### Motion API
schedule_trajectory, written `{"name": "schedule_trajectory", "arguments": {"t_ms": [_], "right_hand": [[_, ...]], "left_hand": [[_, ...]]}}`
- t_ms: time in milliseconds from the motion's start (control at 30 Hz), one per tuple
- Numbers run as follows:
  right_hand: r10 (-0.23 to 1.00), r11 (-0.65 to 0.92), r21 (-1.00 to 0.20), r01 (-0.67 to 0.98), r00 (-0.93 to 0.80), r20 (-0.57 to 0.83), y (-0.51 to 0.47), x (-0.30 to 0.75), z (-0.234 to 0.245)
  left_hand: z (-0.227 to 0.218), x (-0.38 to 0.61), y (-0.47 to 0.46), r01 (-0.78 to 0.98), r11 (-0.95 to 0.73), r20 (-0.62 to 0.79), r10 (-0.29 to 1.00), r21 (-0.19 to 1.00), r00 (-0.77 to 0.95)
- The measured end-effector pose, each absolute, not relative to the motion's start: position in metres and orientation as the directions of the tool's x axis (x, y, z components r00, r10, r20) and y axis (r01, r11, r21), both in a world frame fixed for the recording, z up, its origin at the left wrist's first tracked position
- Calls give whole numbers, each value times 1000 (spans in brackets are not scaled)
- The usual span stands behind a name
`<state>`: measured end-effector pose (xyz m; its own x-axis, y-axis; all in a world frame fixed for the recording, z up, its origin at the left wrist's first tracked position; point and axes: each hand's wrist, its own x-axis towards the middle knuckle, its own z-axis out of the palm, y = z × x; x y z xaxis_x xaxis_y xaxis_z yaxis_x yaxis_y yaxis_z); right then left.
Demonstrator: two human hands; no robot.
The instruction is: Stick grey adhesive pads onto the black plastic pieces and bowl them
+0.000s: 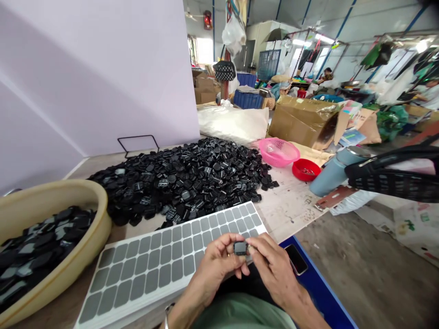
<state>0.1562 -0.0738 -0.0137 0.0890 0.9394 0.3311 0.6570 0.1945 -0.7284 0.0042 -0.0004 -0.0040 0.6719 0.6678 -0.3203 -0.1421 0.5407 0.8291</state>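
My left hand (pixel 214 265) and my right hand (pixel 270 267) meet just above the near edge of the table, both pinching one small black plastic part (pixel 240 248) between fingertips. Under them lies a white sheet of grey square stickers (pixel 154 260) in rows. A large heap of the same black parts (pixel 185 178) covers the table beyond the sheet. At the left a tan bowl (pixel 99 201) holds more of these black parts.
A pink basket (pixel 277 151), a red dish (pixel 306 169) and a lying grey-blue bottle (pixel 331 173) sit at the table's right end. A phone (pixel 296 259) lies on a blue surface by my right hand. A lilac wall rises left; cardboard boxes and a distant person are beyond.
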Motion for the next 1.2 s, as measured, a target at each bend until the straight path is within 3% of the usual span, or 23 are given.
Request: {"name": "schedule_trajectory", "arguments": {"t_ms": [800, 1033, 1200], "right_hand": [[966, 181, -675, 715, -1, 257, -74, 157, -6], [967, 165, -650, 742, 9, 256, -77, 154, -8], [979, 145, -560, 816, -35, 203, -81, 156, -10]], "left_hand": [[-6, 0, 1, -153, 555, -317, 655, 818, 686], [-7, 5, 2, -77, 527, -346, 654, 846, 673], [-4, 6, 2, 93, 373, -339, 677, 923, 654]]}}
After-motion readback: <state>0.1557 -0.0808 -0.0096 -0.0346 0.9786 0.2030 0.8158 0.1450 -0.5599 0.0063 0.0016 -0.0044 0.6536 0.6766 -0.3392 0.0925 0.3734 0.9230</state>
